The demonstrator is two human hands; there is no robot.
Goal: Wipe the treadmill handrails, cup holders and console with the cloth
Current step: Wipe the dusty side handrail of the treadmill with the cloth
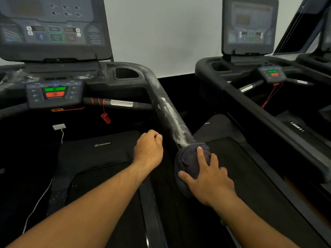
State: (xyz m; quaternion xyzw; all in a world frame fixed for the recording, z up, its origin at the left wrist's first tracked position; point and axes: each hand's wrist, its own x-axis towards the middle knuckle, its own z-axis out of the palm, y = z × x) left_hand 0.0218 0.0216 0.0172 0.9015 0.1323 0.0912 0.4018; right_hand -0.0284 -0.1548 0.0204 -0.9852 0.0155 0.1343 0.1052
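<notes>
A dark grey cloth (188, 158) is wrapped around the near end of the treadmill's right handrail (172, 115), whose black surface carries white dusty streaks. My right hand (209, 176) presses on the cloth, fingers spread over it. Just left of the rail hovers my left hand (149, 149), curled into a loose fist and holding nothing. A square cup holder (126, 72) sits where the rail meets the console. The console screen (52, 25) rises at upper left, above a small panel with green and red buttons (54, 92).
A red safety clip (105, 118) dangles from a cord below the short sensor grip (121, 103). A white cable (44, 192) trails over the motor cover. A second treadmill (250, 72) stands to the right, across a narrow gap. A white wall is behind.
</notes>
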